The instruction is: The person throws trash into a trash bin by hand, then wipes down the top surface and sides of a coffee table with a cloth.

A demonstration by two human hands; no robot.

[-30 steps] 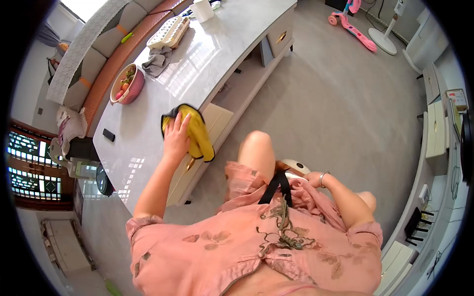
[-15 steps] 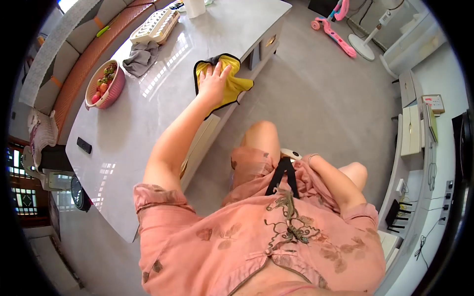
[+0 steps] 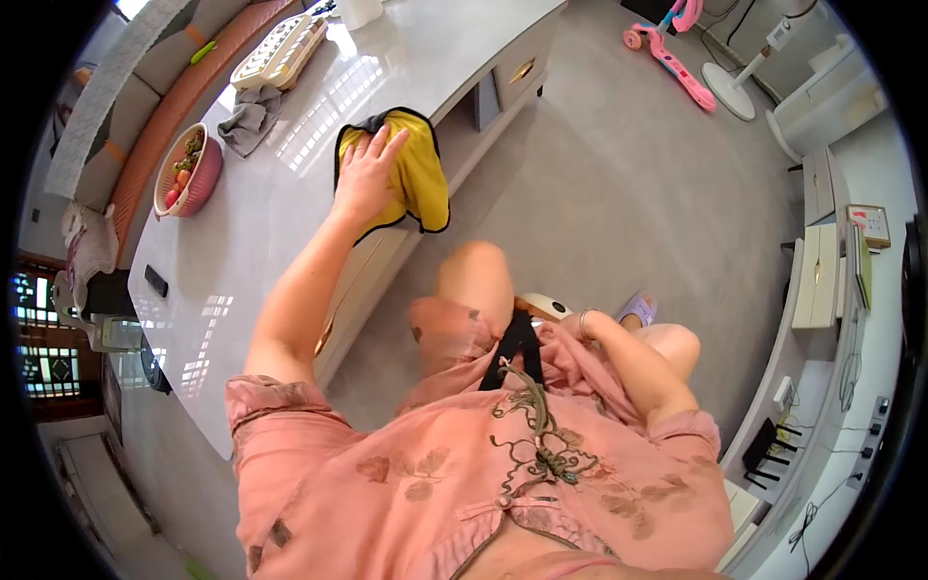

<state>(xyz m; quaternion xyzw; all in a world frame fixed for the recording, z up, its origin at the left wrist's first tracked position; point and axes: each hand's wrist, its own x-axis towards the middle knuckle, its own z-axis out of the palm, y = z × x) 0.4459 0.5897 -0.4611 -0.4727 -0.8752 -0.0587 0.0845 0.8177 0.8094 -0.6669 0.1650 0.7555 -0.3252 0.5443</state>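
My left hand [image 3: 364, 184] lies flat on a yellow cloth [image 3: 416, 169] with dark edging, its fingers spread and pressed onto it. The cloth rests on the edge of a glossy grey table [image 3: 290, 222], and part of it hangs over the side above the drawers. My right hand is lowered to my lap, with a bracelet [image 3: 584, 324] at the wrist. Its fingers are hidden by the pink clothing, beside a white rounded object [image 3: 543, 305].
On the table are a pink basket [image 3: 205, 179] of fruit, a grey rag [image 3: 249, 121], an egg carton [image 3: 280, 53] and a black remote [image 3: 156, 280]. A pink scooter [image 3: 677, 70] and a white stand [image 3: 730, 92] are on the floor. A router [image 3: 770, 452] sits at the right.
My left hand and the yellow cloth have moved left and slightly nearer along the table edge. The view has shifted a little, and a foot in a purple slipper now shows.
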